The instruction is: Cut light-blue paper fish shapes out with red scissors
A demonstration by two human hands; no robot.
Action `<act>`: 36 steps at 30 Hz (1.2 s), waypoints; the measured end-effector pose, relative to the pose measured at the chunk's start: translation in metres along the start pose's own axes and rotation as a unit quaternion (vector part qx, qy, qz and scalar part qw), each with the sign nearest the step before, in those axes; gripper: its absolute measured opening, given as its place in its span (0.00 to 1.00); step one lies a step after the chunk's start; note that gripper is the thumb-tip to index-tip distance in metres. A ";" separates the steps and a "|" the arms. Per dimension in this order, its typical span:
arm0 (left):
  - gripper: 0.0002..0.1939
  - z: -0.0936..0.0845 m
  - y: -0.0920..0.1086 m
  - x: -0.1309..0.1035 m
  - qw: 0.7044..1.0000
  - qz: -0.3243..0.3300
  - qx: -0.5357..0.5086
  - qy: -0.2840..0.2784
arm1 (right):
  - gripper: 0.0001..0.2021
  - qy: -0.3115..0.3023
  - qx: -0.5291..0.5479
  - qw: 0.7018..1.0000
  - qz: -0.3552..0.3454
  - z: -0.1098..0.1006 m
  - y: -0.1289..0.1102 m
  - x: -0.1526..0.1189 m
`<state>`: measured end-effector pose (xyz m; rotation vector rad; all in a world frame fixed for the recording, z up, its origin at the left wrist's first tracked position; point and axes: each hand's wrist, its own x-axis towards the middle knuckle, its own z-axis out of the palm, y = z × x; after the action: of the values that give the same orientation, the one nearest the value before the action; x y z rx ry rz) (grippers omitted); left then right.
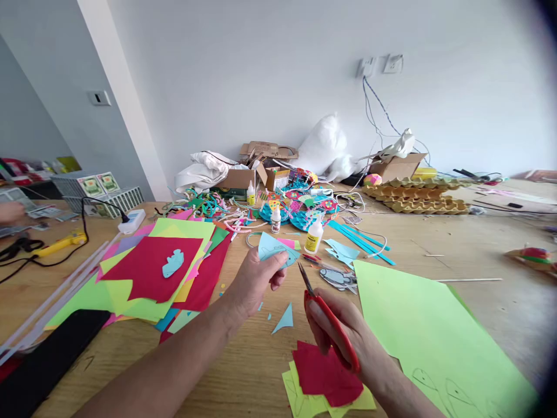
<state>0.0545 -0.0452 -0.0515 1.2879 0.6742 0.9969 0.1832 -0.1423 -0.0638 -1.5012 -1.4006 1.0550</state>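
Note:
My left hand (257,278) pinches a light blue piece of paper (270,247) that has a drawn outline on it. Red-handled scissors (333,325) are in my right hand (343,322), their blades pointing up toward the paper but apart from it. Beneath my hands, a blue paper scrap (284,319) lies on the table. Red paper pieces (326,374) rest on yellow ones near my right wrist. A blue cut-out shape (173,263) sits on the red sheet (148,267) at the left.
Glue bottles (313,235) stand beyond my hands. A large green sheet (418,307) with pencil drawings lies at right, egg trays (418,197) behind it. Coloured paper, craft pieces and boxes (239,180) crowd the back. A black object (56,360) is at lower left; another person's hand (11,212) shows far left.

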 end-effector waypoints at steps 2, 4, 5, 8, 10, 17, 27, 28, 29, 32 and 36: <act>0.12 0.000 0.001 0.000 1.000 0.006 0.007 0.002 | 0.21 -0.002 0.000 1.000 0.011 0.000 0.000 0.001; 0.12 0.001 0.001 0.000 1.000 0.007 0.012 -0.002 | 0.21 -0.001 0.005 1.000 0.013 0.000 0.001 0.001; 0.12 0.001 0.001 -0.001 1.000 0.006 0.014 -0.005 | 0.21 0.001 0.008 1.000 0.013 0.000 0.003 0.002; 0.12 0.002 0.001 -0.002 1.000 -0.004 0.016 -0.013 | 0.22 0.009 0.019 1.000 0.009 0.001 0.009 0.003; 0.12 0.003 0.001 -0.004 1.000 -0.011 0.016 -0.015 | 0.22 0.010 0.026 1.000 0.009 0.002 0.012 0.004; 0.12 0.008 -0.001 -0.007 0.999 -0.043 0.020 -0.016 | 0.23 0.000 0.057 0.998 -0.019 -0.001 0.017 0.005; 0.12 0.011 -0.002 -0.009 0.999 -0.047 0.007 -0.018 | 0.22 -0.003 0.064 0.997 -0.033 -0.002 0.014 0.002; 0.12 0.011 -0.001 -0.009 0.999 -0.044 0.007 -0.019 | 0.22 -0.002 0.064 0.997 -0.032 -0.002 0.013 0.002; 0.12 0.011 -0.001 -0.009 0.999 -0.041 0.006 -0.018 | 0.22 -0.001 0.063 0.998 -0.030 -0.001 0.012 0.001; 0.12 0.011 -0.001 -0.009 0.999 -0.032 0.003 -0.019 | 0.21 0.001 0.063 0.998 -0.025 -0.001 0.010 0.001; 0.12 0.011 -0.002 -0.009 0.999 -0.033 0.000 -0.020 | 0.21 0.005 0.069 0.997 -0.020 -0.001 0.011 0.002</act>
<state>0.0605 -0.0581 -0.0528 1.2738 0.6812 0.9147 0.1876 -0.1408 -0.0739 -1.3719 -1.3180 1.0966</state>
